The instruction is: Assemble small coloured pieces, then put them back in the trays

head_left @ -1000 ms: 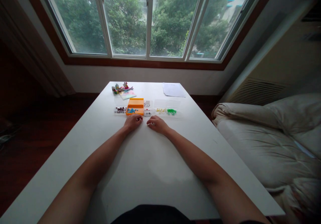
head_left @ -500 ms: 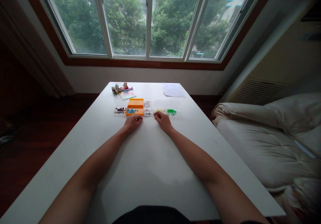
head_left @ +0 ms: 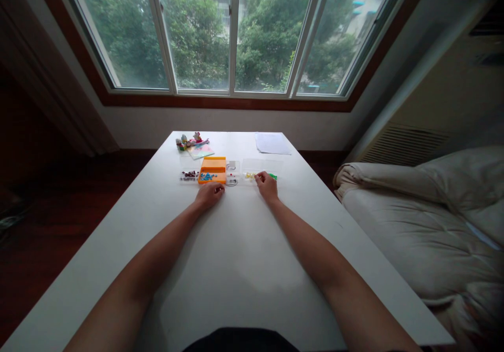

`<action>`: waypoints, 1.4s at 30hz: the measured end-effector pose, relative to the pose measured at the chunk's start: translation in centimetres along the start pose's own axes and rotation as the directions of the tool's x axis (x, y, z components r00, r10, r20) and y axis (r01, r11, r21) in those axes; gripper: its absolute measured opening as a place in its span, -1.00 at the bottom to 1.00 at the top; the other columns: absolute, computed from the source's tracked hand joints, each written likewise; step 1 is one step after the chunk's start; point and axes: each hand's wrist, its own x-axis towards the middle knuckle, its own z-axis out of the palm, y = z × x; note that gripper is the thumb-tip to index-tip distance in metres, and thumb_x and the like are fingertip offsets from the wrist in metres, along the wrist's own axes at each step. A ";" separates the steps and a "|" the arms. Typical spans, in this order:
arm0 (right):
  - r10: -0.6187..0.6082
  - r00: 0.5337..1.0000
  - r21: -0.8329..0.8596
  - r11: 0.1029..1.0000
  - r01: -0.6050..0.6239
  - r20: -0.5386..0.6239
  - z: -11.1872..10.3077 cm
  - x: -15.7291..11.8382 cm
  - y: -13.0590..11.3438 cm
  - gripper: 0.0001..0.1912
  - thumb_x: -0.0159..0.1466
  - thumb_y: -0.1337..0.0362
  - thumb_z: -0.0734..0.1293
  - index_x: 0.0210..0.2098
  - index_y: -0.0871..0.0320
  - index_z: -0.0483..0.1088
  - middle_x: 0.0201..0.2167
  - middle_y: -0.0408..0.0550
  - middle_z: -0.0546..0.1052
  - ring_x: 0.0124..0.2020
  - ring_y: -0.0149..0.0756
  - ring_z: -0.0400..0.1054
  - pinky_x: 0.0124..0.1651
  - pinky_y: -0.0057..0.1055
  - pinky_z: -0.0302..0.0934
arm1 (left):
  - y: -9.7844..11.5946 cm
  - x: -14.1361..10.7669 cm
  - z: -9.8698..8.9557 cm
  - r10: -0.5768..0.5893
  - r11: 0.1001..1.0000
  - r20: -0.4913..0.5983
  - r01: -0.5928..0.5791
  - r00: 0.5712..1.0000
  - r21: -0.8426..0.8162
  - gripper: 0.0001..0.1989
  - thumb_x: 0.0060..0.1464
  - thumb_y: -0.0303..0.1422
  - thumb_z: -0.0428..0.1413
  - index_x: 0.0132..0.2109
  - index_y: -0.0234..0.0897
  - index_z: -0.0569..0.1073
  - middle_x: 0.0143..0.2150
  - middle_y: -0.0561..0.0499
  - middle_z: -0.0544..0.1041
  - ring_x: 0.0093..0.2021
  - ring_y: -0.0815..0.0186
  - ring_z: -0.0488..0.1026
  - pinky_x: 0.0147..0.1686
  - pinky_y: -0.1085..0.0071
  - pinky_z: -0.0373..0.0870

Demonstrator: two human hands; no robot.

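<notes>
My left hand (head_left: 210, 194) rests on the table just in front of an open orange box (head_left: 213, 163), its fingers curled together; anything in them is too small to make out. Small blue pieces (head_left: 207, 176) lie in the orange box. My right hand (head_left: 268, 185) is over the clear tray on the right, thumb and fingers pinched at the yellow pieces (head_left: 249, 176). Whatever that pinch holds cannot be seen. Green pieces (head_left: 273, 176) in the same tray are partly hidden behind this hand.
Dark brown pieces (head_left: 190, 174) fill a clear tray left of the orange box. Colourful figurines (head_left: 181, 143) and a patterned card (head_left: 200, 151) lie at the far left of the white table (head_left: 240, 247). Paper sheets (head_left: 272, 143) lie far right. A sofa (head_left: 389, 231) flanks the table.
My right hand has moved right and slightly forward, from the near left corner of the right tray to over its middle, covering most of the green pieces. My left hand stays in place.
</notes>
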 end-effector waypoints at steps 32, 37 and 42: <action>-0.339 0.610 -0.174 0.759 0.628 0.716 0.5 -5.8 -4.6 -0.26 0.37 -0.23 0.05 0.43 -0.06 0.00 0.46 -0.05 -0.07 0.46 -0.05 -0.22 0.44 -0.03 -0.36 | 0.2 -1.4 -0.4 0.126 0.980 0.064 -0.134 0.990 0.149 -0.68 0.19 -0.29 0.07 0.07 -0.19 0.45 0.10 -0.13 0.41 0.14 0.08 0.29 0.18 0.07 0.24; -0.281 0.650 -0.219 0.787 0.578 0.706 -0.1 -5.8 -4.2 -0.17 0.30 -0.33 0.08 0.42 -0.06 0.03 0.47 -0.03 -0.09 0.46 0.01 -0.22 0.43 -0.01 -0.35 | 0.2 -1.5 -0.5 0.091 0.981 0.053 -0.099 0.994 0.168 -0.66 0.19 -0.28 0.07 0.09 -0.18 0.46 0.11 -0.13 0.42 0.16 0.07 0.30 0.21 0.06 0.23; -0.242 0.668 -0.243 0.802 0.546 0.703 -0.8 -5.7 -3.7 -0.11 0.26 -0.38 0.07 0.42 -0.05 0.02 0.47 0.00 -0.10 0.46 0.05 -0.23 0.43 0.02 -0.38 | -0.6 -2.3 -1.2 0.109 0.980 0.136 -0.129 0.985 0.149 -0.57 0.22 -0.19 0.04 0.19 -0.18 0.41 0.27 -0.13 0.35 0.26 0.07 0.23 0.30 0.07 0.13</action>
